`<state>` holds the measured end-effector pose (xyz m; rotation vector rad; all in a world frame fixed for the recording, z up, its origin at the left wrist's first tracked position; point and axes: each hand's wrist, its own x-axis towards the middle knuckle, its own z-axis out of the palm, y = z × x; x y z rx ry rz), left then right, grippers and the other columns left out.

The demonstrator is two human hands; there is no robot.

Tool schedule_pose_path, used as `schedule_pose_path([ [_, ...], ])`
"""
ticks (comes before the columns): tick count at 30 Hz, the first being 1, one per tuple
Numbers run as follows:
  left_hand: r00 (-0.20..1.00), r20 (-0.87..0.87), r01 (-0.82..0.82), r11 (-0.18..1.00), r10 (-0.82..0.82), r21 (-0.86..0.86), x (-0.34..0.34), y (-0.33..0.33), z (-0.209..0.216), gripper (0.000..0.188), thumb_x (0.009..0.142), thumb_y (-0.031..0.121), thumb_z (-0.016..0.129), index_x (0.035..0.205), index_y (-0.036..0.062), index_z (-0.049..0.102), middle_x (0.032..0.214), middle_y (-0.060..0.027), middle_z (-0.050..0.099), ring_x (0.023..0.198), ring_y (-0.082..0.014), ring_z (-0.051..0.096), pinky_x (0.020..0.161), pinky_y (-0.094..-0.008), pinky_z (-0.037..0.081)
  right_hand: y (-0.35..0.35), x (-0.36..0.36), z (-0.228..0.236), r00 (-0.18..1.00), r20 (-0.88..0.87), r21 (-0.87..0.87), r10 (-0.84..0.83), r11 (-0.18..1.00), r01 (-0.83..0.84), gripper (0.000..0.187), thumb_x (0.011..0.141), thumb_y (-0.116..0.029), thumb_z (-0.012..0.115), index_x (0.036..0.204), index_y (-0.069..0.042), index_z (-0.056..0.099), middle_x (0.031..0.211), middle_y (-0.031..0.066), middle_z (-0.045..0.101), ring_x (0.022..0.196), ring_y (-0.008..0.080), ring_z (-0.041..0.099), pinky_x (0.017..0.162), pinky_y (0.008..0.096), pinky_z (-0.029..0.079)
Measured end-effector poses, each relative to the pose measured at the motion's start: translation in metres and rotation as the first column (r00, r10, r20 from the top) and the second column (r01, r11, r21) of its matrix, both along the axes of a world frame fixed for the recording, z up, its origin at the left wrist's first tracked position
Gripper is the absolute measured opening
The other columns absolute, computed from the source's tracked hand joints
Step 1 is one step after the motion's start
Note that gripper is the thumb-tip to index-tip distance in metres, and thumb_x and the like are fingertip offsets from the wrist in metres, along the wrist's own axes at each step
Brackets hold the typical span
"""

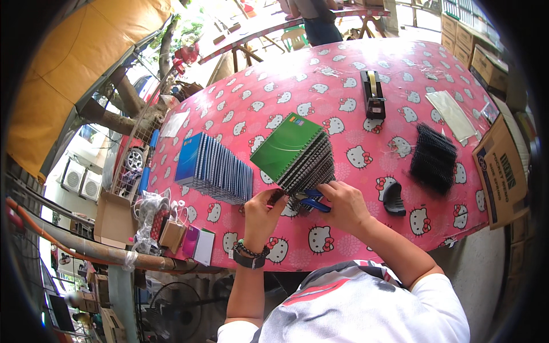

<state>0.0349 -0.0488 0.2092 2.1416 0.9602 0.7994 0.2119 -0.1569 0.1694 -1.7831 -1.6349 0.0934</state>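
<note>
Green spiral notebooks stand in a thick stack in front of me, their black wire bindings facing right. At the near end of the stack, my left hand pinches at the corner of a notebook; its fingertips are close to a small dark reddish bit that I cannot make out. My right hand is closed around blue-handled pliers, whose jaws point left toward the notebooks' near edge. The jaw tips are partly hidden. Left of the stack, a row of blue spiral notebooks leans together.
A pink patterned cloth covers the table. Right lie a black tape dispenser, a bundle of black spiral coils, a curved black piece, plastic sleeves and a cardboard box. A purple notebook sits near left.
</note>
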Motion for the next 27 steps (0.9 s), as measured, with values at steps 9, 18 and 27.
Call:
schedule_pose_path([
  [9, 0.998, 0.063, -0.005, 0.986, 0.016, -0.166, -0.004, 0.005, -0.012, 0.02, 0.081, 0.015, 0.068, 0.093, -0.0017, 0.067, 0.071, -0.0044, 0.064, 0.061, -0.0072, 0.057, 0.054, -0.022, 0.049, -0.009, 0.004, 0.006, 0.997, 0.06, 0.019, -0.055, 0.998, 0.054, 0.053, 0.059, -0.017, 0.073, 0.108, -0.007, 0.057, 0.092, 0.0099, 0.058, 0.09, 0.028, 0.056, 0.078, 0.0392, 0.043],
  [18, 0.998, -0.052, 0.045, 0.999, -0.045, -0.001, -0.003, 0.006, -0.018, 0.02, 0.082, 0.015, 0.066, 0.093, -0.0023, 0.065, 0.076, -0.0098, 0.064, 0.068, -0.0157, 0.06, 0.061, -0.0288, 0.048, 0.001, 0.004, 0.0, 1.0, 0.025, -0.009, 0.002, 1.0, -0.001, 0.047, 0.059, -0.028, 0.077, 0.096, -0.007, 0.057, 0.083, 0.0101, 0.058, 0.082, 0.0288, 0.059, 0.07, 0.041, 0.048],
  [27, 0.999, -0.006, -0.051, 0.995, 0.051, 0.089, -0.028, 0.005, -0.016, 0.016, 0.084, 0.013, 0.062, 0.094, -0.0001, 0.064, 0.084, -0.0135, 0.065, 0.075, -0.0229, 0.063, 0.066, -0.0329, 0.049, -0.01, 0.021, 0.007, 0.996, -0.09, 0.076, 0.021, 0.997, -0.015, 0.039, 0.063, -0.016, 0.074, 0.097, -0.005, 0.057, 0.088, 0.0128, 0.06, 0.081, 0.0314, 0.059, 0.071, 0.0407, 0.049],
])
